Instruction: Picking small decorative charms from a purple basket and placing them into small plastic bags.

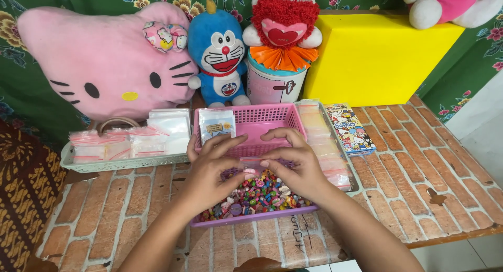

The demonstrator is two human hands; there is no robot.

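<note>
Both of my hands are over the purple tray [246,217] of small coloured beads [257,196] that sits at the front of the bench [419,172]. My left hand [209,167] and my right hand [293,164] meet in the middle and pinch a small clear plastic bag [250,162] between thumbs and fingertips. The fingers of each hand are bent and closed on the bag's top edge, one hand at each end, so neither hand is spread wide. The bag hangs just above the beads; I cannot tell whether anything is inside it.

Right behind my hands stands a pink basket [262,120] with a mesh wall, and a flat packet [216,123] with a small picture leans against its left inner side. To the left, a pale tray [120,163] holds a pile of clear bags with red seal strips [120,143]. To the right, more clear bags [327,151] lie in a row along the edge of the pink basket, and a sheet of cartoon stickers [350,128] lies flat on the bench beside them.

At the back sit a pink cat cushion [99,62], a blue cat plush [219,52], a cup [275,83] topped with an orange paper frill, and a yellow box [377,57].
</note>
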